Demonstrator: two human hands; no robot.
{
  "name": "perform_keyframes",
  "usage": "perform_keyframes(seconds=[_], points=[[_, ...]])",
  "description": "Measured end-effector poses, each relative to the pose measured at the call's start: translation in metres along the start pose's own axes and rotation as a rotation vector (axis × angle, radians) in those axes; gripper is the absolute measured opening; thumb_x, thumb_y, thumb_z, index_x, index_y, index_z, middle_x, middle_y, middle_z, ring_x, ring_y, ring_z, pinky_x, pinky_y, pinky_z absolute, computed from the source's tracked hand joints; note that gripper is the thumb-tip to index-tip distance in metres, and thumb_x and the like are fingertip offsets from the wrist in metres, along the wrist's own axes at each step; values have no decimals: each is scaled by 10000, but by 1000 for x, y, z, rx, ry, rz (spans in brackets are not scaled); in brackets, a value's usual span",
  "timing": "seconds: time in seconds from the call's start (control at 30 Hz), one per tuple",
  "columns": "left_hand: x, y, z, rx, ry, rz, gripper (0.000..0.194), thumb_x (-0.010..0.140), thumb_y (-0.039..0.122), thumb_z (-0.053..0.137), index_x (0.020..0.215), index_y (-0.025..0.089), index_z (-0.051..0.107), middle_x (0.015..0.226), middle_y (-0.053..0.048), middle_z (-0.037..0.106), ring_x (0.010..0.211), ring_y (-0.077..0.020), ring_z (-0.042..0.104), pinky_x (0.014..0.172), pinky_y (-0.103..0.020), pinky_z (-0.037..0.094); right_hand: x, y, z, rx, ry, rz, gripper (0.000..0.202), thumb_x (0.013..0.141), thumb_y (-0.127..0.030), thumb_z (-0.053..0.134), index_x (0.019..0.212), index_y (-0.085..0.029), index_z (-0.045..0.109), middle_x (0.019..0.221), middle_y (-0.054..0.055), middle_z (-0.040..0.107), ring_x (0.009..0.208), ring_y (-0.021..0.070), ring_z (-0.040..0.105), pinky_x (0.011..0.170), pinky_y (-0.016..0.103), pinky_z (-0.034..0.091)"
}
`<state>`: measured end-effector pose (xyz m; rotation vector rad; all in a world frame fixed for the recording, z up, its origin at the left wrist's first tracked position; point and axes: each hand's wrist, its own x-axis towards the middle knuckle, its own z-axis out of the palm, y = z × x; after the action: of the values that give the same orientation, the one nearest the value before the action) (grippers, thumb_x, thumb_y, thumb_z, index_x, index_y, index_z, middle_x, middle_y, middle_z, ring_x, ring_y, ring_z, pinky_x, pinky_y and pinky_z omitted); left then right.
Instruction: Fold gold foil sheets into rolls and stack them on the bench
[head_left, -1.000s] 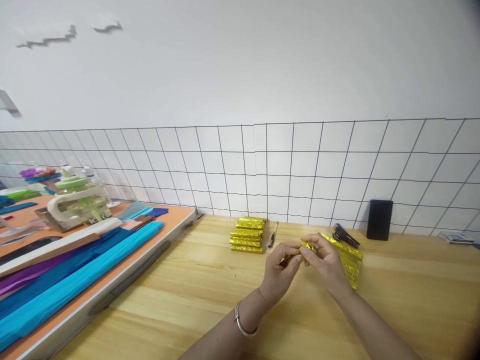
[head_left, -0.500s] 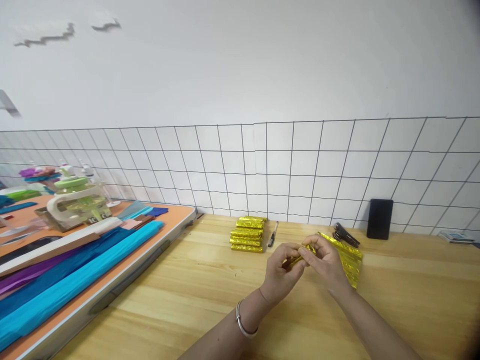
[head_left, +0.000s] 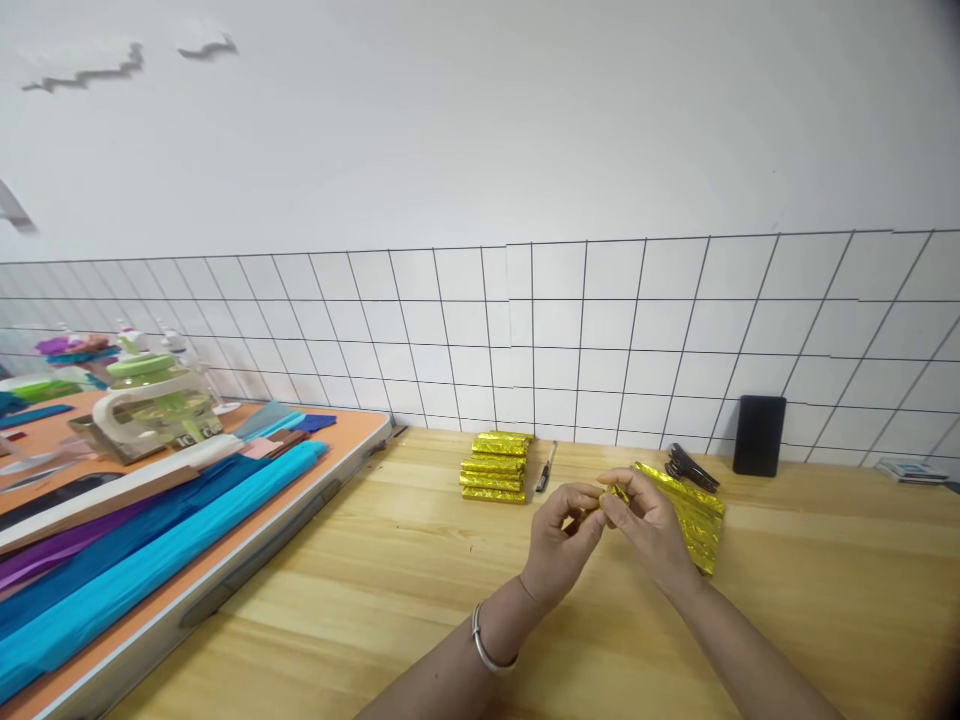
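Your left hand [head_left: 562, 545] and right hand [head_left: 651, 520] meet above the pale wooden table [head_left: 420, 590], pinching a small gold foil piece [head_left: 616, 493] between them. The thumb and fingers of each hand are drawn close together on the foil, which is mostly hidden by them, so you cannot tell its full shape. A silver bracelet [head_left: 480, 640] circles your left wrist. Just beyond your right hand, and partly covered by it, the gold foil sheets [head_left: 699, 520] lie on the wood, with a black stapler [head_left: 693, 468] at their far edge. Farther right, a black flat slab [head_left: 760, 436] stands upright against the white wall tiles [head_left: 615, 325], and some flat items [head_left: 912, 473] lie near the wall at the far right. To the left of your hands, the gold foil rolls [head_left: 493, 480] lie in a row, one behind another, with a pen [head_left: 546, 468] just beside them on the right. At your far left, an orange-topped table [head_left: 360, 432] bears long paper strips and rolls [head_left: 225, 515] in blue, purple, white and brown, and behind these stands a clear jug [head_left: 161, 405] with a green lid and a white handle.
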<state>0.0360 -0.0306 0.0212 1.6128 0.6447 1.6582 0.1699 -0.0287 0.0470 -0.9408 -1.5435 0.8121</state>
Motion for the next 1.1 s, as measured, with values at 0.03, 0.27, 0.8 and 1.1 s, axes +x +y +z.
perform_keyframes(seconds=[0.03, 0.27, 0.8, 1.1], points=[[0, 1, 0, -9, 1, -9, 51, 818, 179, 594, 810, 156, 549, 931, -64, 617, 812, -134, 584, 705, -253, 472, 0, 0, 0, -7, -4, -6, 231, 796, -382, 601, 961, -224, 564, 821, -5, 522, 734, 146, 493, 635, 261, 417], [-1, 1, 1, -29, 14, -34, 67, 816, 198, 604, 780, 147, 579, 886, -60, 621, 784, -133, 573, 695, -260, 468, -1, -2, -1, -46, 6, -58, 164, 811, -368, 586, 877, -218, 582, 801, -2, 541, 742, 151, 496, 637, 264, 399], [6, -4, -1, -383, 45, -234, 139, 737, 228, 698, 815, 158, 607, 931, -51, 622, 860, -154, 594, 789, -312, 489, 0, 1, 3, 60, 33, -11, 289, 779, -351, 632, 1020, -235, 522, 809, -11, 516, 696, 126, 479, 622, 248, 430], [7, -7, -6, -158, 99, -180, 188, 751, 260, 685, 895, 164, 612, 911, -47, 608, 806, -143, 577, 715, -273, 490, -3, 0, 5, 90, 37, -54, 176, 811, -328, 600, 932, -230, 518, 777, -4, 543, 676, 133, 538, 641, 282, 486]])
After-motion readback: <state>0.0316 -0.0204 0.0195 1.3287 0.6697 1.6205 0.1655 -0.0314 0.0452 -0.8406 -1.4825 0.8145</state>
